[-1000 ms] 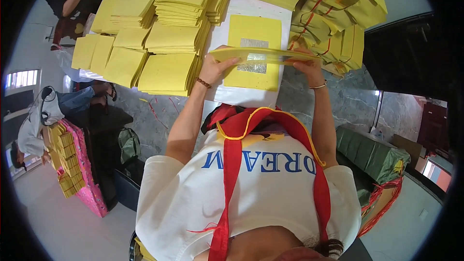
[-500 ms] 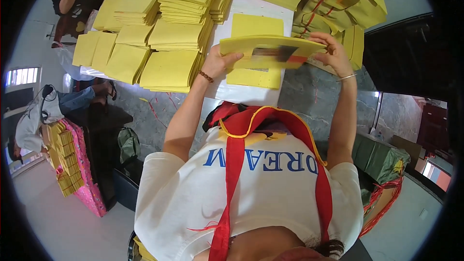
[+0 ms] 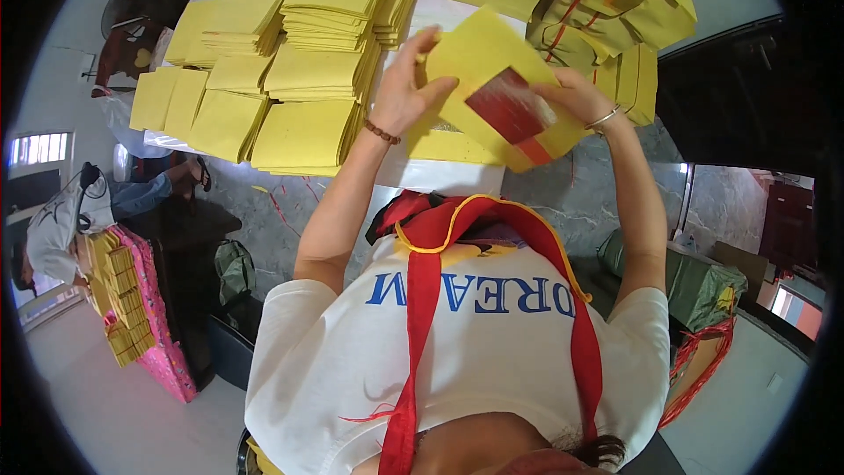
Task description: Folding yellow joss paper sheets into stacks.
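Note:
A flat yellow packet with a dark red shiny panel and an orange-red strip is held up at a tilt over the table. My right hand grips its right side, with the fingers partly hidden by it. At the packet's left corner is my left hand, its thumb and forefinger spread apart and the thumb against the face. Beneath it, another yellow piece lies near the table's front edge, mostly covered.
Several stacks of yellow packets fill the table's left side. Yellow bags with red cords stand at the far right. Dark green wrapped bundles lie lower right. On the left, another person is beside a pink-covered surface holding yellow blocks.
The yellow packet has turned from nearly edge-on to a diagonal tilt, showing its red panel. My left thumb and forefinger have spread apart; my right hand has moved slightly left along it.

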Motion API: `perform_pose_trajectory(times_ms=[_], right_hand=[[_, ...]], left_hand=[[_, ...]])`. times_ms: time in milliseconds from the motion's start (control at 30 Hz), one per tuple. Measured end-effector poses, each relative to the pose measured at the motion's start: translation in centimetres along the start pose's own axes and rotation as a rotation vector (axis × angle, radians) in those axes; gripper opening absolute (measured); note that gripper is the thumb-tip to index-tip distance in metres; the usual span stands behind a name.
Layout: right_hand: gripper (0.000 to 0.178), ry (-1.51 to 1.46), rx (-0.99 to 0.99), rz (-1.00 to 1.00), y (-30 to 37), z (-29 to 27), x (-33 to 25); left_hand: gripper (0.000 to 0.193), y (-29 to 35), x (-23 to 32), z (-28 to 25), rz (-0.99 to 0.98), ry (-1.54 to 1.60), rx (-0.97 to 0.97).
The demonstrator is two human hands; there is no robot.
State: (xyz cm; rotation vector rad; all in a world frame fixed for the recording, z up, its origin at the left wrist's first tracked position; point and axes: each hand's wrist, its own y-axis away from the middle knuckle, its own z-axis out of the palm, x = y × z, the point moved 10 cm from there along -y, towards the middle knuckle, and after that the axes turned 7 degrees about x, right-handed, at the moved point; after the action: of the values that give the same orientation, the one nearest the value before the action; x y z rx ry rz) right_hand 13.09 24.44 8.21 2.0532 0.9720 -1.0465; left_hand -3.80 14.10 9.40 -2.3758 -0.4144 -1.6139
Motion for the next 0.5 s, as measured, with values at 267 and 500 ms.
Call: perform_pose_trajectory(times_ms=[267,500], right_hand=[[0.019,-1.032,0.200,0.467,0.5,5.6,8.2],[0.026,-1.141,0.132,0.604,2.9,11.2,10.0]], left_hand=[[0.067,5.5,3.9,1.7,0.801,-0.685,0.236],[0.041,7.2,-0.1,3.6,0.729,-0.593,0.026]])
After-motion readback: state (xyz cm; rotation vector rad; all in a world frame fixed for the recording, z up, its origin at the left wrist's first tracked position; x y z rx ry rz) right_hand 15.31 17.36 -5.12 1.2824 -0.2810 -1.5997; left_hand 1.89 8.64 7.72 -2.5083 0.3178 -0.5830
